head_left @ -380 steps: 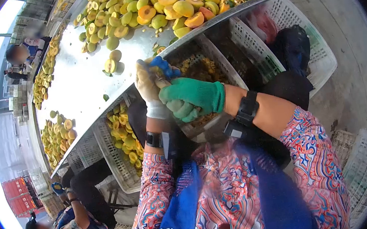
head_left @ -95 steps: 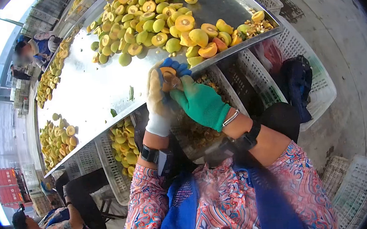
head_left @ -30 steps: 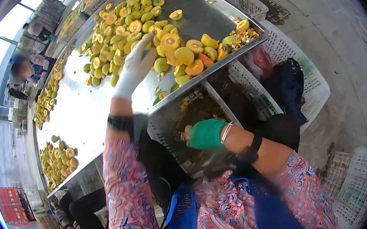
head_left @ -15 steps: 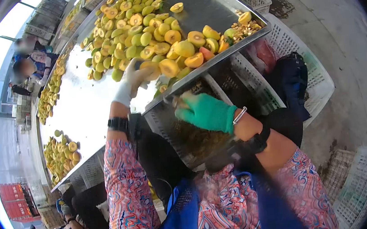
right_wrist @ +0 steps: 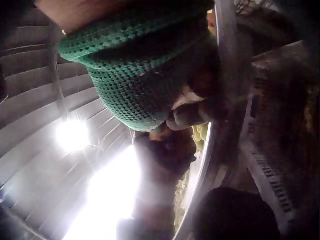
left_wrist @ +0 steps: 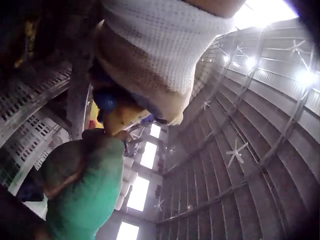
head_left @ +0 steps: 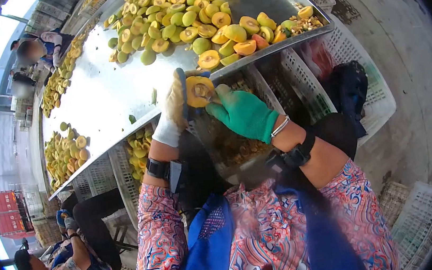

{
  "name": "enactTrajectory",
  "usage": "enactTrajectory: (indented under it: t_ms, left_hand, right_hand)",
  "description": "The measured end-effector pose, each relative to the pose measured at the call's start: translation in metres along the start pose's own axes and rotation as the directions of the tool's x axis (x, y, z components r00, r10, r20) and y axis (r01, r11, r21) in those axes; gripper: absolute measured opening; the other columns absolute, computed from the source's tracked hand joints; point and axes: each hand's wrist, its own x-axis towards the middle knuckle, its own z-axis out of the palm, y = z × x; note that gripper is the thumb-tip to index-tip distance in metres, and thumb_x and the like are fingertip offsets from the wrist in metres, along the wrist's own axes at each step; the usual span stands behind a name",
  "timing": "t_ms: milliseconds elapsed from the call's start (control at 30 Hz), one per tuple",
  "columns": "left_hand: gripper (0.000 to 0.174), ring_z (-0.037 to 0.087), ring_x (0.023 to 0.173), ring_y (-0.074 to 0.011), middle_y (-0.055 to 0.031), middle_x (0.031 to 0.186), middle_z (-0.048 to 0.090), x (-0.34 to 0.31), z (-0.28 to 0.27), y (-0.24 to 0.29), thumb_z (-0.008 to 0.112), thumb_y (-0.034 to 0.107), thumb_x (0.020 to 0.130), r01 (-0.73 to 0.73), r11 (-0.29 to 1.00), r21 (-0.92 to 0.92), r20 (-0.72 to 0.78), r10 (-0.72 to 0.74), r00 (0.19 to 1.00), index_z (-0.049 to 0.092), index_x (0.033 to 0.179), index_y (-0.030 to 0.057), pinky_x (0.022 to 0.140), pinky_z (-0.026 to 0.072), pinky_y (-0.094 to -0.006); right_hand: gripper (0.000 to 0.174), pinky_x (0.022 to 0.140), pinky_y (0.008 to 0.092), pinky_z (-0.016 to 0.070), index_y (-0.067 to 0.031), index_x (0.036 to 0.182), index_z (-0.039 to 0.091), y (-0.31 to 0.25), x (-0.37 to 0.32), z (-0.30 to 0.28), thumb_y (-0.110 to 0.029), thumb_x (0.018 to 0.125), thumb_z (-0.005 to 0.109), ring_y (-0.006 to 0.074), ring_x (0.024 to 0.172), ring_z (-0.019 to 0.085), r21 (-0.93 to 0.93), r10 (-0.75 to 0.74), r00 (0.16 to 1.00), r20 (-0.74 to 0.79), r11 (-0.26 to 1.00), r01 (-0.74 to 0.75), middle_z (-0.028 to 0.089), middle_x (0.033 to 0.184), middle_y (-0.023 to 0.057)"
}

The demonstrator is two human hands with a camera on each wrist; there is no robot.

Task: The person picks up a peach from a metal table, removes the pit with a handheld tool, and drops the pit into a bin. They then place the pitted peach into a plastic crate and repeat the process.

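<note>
In the head view the left hand (head_left: 174, 106), in a white and blue glove, grips a halved orange-fleshed fruit (head_left: 200, 92) with its cut face up. The right hand (head_left: 244, 113), in a green glove, has its thumb and fingers at the fruit's right edge, curled round something small that is mostly hidden. Both hands are just off the near edge of the metal table (head_left: 111, 104), above a crate. The left wrist view shows the fruit (left_wrist: 122, 117) between the white glove (left_wrist: 150, 60) and the green glove (left_wrist: 90, 185). In the right wrist view the green glove (right_wrist: 145, 75) hides most of its fingertips.
Halved fruit (head_left: 176, 19) is heaped on the table, with pits (head_left: 305, 23) at its right corner. White crates (head_left: 369, 75) stand below and to the right, one holding a dark cloth (head_left: 350, 90). Another person (head_left: 70, 258) sits at the lower left; more people are at the upper left.
The left hand has come back from the fruit heap toward the body with a halved fruit. The right hand has moved slightly up and now meets it at the fruit.
</note>
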Motion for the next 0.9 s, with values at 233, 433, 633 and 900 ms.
enactTrajectory:
  t_ms: [233, 433, 633, 900]
  left_hand:
    - [0.054, 0.062, 0.08, -0.0155, -0.0114, 0.093, 0.065, 0.005, 0.007, -0.011, 0.037, 0.047, 0.098, -0.029, 0.999, 0.043, -0.056, 0.032, 0.998, 0.06, 0.103, -0.001, 0.074, 0.0504, -0.0259]
    - [0.055, 0.059, 0.073, -0.0117, -0.0095, 0.087, 0.064, 0.008, 0.01, -0.008, 0.033, 0.044, 0.099, 0.081, 0.975, 0.206, -0.031, -0.076, 0.997, 0.063, 0.097, -0.001, 0.07, 0.0479, -0.0257]
    - [0.055, 0.059, 0.082, -0.0126, -0.0098, 0.095, 0.064, 0.016, 0.004, 0.018, 0.037, 0.046, 0.098, 0.106, 0.815, 0.57, 0.171, -0.244, 0.954, 0.062, 0.104, -0.0016, 0.074, 0.0484, -0.0255]
    - [0.041, 0.06, 0.093, -0.0186, -0.013, 0.107, 0.06, -0.006, 0.039, -0.023, 0.038, 0.029, 0.1, -0.23, 0.964, -0.134, -0.192, 0.202, 0.96, 0.047, 0.126, -0.0022, 0.082, 0.0499, -0.0302]
  right_hand:
    - [0.038, 0.059, 0.0513, 0.0481, 0.0041, 0.095, 0.048, 0.012, -0.001, 0.01, -0.033, 0.091, 0.053, 0.0459, 0.07, 0.06, 0.217, 0.027, 1.0, 0.0, 0.976, -0.026, 0.059, 0.07, 0.0287]
    - [0.038, 0.062, 0.0512, 0.0486, 0.006, 0.096, 0.048, 0.004, -0.008, 0.001, -0.031, 0.09, 0.053, 0.0463, 0.074, 0.06, 0.149, 0.116, 0.983, 0.143, 0.979, -0.138, 0.059, 0.074, 0.0306]
    - [0.037, 0.063, 0.0499, 0.047, 0.0058, 0.103, 0.047, 0.005, -0.01, 0.001, -0.027, 0.089, 0.056, 0.0462, 0.078, 0.059, 0.154, 0.105, 0.971, 0.213, 0.978, -0.139, 0.06, 0.08, 0.0301]
    - [0.028, 0.048, 0.0433, 0.0458, -0.0021, 0.094, 0.052, 0.011, -0.005, 0.037, -0.03, 0.092, 0.054, 0.0374, 0.052, 0.057, 0.339, 0.028, 0.978, -0.206, 0.94, 0.044, 0.055, 0.06, 0.0192]
